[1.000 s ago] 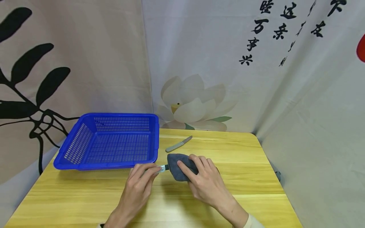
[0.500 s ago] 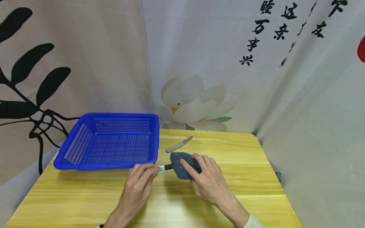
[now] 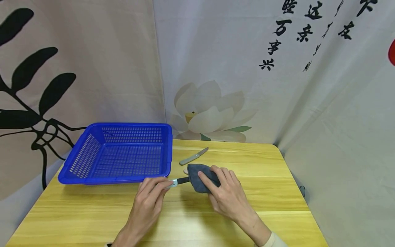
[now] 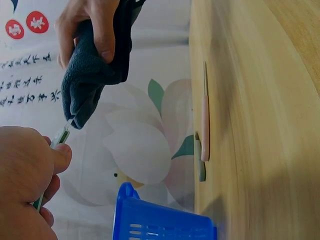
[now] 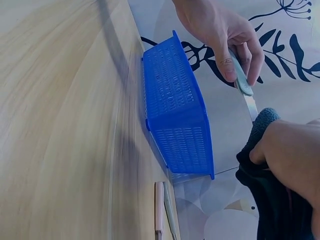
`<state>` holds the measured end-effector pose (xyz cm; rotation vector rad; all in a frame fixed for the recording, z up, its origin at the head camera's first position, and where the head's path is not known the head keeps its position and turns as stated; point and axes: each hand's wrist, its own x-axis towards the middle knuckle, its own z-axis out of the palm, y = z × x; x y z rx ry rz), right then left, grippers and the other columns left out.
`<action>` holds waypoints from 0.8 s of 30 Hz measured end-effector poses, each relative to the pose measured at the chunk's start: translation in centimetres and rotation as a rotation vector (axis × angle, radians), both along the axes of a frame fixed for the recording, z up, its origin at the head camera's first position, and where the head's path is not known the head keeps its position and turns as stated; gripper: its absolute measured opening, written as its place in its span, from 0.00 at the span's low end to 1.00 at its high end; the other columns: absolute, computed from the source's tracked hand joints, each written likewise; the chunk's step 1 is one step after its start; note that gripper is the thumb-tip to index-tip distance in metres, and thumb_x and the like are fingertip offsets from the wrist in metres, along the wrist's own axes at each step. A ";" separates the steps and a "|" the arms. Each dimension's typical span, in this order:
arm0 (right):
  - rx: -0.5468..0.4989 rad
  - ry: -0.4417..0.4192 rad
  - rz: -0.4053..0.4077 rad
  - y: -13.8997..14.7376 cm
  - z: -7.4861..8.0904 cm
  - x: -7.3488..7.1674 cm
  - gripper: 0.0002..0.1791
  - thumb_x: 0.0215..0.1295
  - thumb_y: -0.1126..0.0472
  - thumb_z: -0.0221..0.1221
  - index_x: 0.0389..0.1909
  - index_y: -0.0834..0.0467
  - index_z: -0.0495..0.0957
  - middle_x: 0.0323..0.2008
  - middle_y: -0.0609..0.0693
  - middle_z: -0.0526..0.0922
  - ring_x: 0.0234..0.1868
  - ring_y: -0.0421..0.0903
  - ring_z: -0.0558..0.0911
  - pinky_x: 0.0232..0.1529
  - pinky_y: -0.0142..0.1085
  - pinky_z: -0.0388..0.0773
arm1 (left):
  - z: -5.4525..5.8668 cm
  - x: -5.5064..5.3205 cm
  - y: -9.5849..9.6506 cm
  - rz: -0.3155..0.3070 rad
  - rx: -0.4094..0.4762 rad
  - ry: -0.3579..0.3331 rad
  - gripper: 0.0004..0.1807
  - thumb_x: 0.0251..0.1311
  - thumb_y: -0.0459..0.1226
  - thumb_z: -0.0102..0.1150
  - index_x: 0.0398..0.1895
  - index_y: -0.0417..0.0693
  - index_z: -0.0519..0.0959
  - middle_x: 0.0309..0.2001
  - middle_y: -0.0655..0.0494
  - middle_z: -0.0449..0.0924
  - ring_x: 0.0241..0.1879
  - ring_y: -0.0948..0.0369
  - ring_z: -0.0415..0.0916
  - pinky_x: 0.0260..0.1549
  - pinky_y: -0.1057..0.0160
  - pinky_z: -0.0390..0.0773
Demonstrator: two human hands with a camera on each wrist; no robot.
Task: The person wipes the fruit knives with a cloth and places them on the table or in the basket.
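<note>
My left hand (image 3: 148,199) holds a knife (image 5: 241,75) by its pale blue-green handle. In the head view its blade (image 3: 183,180) points right and looks dark. A folded grey-blue cloth (image 3: 197,178) wraps the front of the blade, so the tip is hidden. With thumb and fingers, my right hand (image 3: 227,195) grips this cloth around the blade. Bare metal shows between handle and cloth in the right wrist view. Both hands are raised above the wooden table (image 3: 247,164).
A blue plastic basket (image 3: 171,151) stands at the back left. Beyond the cloth lies a knife with a grey-green handle (image 3: 189,159). Beside it, a pink-handled knife (image 4: 205,127) shows in the left wrist view. Printed curtains (image 3: 216,51) hang behind the table.
My right hand has slid the cloth rightward along the blade, away from the handle, baring more metal. The left hand has stayed in place. A pale handle end now shows behind the cloth.
</note>
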<state>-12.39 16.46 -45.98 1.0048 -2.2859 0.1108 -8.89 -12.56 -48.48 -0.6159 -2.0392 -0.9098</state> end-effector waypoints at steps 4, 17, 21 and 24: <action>-0.003 0.001 -0.006 0.3 -0.1 -0.1 0.41 0.58 0.61 0.71 0.77 0.46 0.81 0.61 0.61 0.83 0.50 0.56 0.82 0.48 0.48 0.84 | 0.0 -0.1 0.0 -0.003 0.005 0.014 0.17 0.86 0.43 0.56 0.47 0.44 0.92 0.45 0.51 0.92 0.40 0.57 0.80 0.42 0.68 0.69; 0.015 -0.019 -0.043 0.7 -0.2 -0.2 0.40 0.56 0.59 0.76 0.74 0.47 0.83 0.61 0.62 0.83 0.52 0.58 0.83 0.49 0.49 0.84 | -0.2 0.0 -0.2 -0.002 0.024 0.011 0.17 0.86 0.42 0.56 0.47 0.44 0.92 0.45 0.50 0.92 0.40 0.56 0.81 0.42 0.69 0.69; 0.021 -0.025 -0.058 1.0 -0.4 -0.3 0.40 0.56 0.59 0.77 0.74 0.48 0.83 0.62 0.62 0.82 0.52 0.58 0.82 0.48 0.48 0.84 | -0.3 -0.1 -0.4 -0.007 0.034 0.018 0.18 0.86 0.43 0.56 0.46 0.43 0.92 0.44 0.50 0.92 0.40 0.56 0.81 0.43 0.68 0.71; 0.025 -0.029 -0.074 1.4 -0.6 -0.4 0.40 0.55 0.59 0.78 0.74 0.47 0.84 0.62 0.62 0.82 0.52 0.58 0.82 0.48 0.48 0.83 | -0.3 -0.2 -0.5 -0.009 0.040 0.028 0.18 0.86 0.43 0.56 0.46 0.43 0.92 0.44 0.50 0.92 0.40 0.56 0.81 0.43 0.67 0.71</action>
